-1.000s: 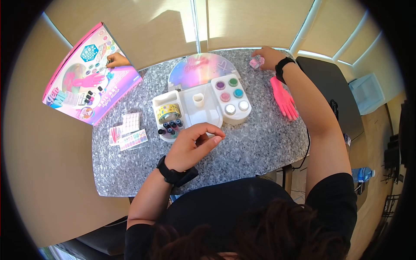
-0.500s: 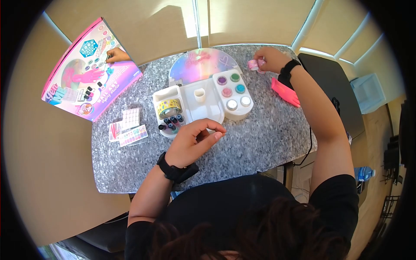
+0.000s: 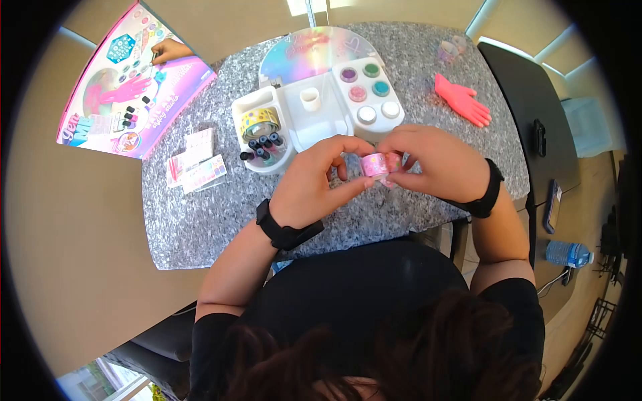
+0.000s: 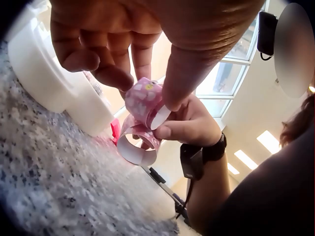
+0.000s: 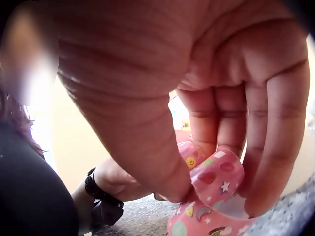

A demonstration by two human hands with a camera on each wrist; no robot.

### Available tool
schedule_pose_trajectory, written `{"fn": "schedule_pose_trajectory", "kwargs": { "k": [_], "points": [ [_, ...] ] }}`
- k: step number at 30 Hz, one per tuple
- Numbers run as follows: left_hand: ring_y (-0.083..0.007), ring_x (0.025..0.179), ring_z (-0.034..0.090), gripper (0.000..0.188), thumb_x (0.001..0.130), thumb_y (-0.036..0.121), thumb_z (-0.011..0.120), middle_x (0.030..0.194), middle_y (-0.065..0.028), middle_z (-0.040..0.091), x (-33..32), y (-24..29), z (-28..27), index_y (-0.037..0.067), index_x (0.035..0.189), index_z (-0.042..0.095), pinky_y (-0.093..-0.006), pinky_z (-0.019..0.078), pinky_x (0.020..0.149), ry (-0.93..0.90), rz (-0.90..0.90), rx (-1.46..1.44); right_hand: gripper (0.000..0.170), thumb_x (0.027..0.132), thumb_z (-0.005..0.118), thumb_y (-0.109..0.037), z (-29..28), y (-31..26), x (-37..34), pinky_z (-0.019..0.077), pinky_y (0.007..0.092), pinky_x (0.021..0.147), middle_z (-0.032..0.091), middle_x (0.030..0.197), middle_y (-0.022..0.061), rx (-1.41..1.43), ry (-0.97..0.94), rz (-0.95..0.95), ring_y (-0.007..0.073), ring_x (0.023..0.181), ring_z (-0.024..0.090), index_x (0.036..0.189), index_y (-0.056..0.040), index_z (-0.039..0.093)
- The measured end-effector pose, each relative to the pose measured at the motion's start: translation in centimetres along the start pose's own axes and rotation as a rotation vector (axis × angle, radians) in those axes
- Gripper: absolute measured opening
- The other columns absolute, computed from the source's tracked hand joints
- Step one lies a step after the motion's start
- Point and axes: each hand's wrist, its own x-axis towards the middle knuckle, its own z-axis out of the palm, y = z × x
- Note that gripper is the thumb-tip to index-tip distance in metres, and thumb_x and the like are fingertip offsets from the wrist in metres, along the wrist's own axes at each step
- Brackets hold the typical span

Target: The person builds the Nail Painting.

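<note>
Across a speckled grey table (image 3: 194, 224), just in front of the white tray (image 3: 311, 123) and toward its right side: pink rolls (image 3: 374, 166), pinched between fingers and thumb of left grip (image 3: 304, 184) and of right grip (image 3: 438, 164) alike. Inside the tray's left section, yellow roll (image 3: 251, 121) and bottles (image 3: 264, 142); inside its right section, six pots (image 3: 358, 93). Left of the tray, stickers (image 3: 204, 175) and box (image 3: 134, 93); right of it, model hand (image 3: 463, 101).

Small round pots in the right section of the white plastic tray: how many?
6: purple pot and green pot in the back row, pink pot and teal pot in the middle, two white pots in front. None appears hidden.
</note>
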Motion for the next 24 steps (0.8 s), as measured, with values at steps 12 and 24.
{"fn": "schedule_pose_trajectory", "kwargs": {
  "k": [12,24],
  "points": [
    [-0.0203,0.084,0.065,0.040,0.096,0.020,0.083,0.125,-0.0104,0.075,-0.6,-1.2,0.0,0.008,0.132,0.070,-0.0337,0.0539,0.076,-0.170,-0.064,0.367,0.041,0.092,0.080,-0.007,1.8,0.7,-2.5,0.0554,0.0405,0.104,0.075,0.127,0.0144,0.077,0.320,0.066,0.0338,0.117,0.072,0.132,-0.0036,0.072],
    [-0.0234,0.092,0.066,0.039,0.086,0.022,0.092,0.111,-0.0079,0.075,-1.2,0.8,-0.9,0.009,0.117,0.072,-0.0355,0.0542,0.083,0.084,0.074,0.104,0.045,0.095,0.081,-0.008,3.8,-0.9,-1.7,0.0542,0.0377,0.100,0.076,0.120,0.0097,0.407,0.332,-0.030,0.0225,0.109,0.072,0.138,-0.0038,0.069]
  ]
}}
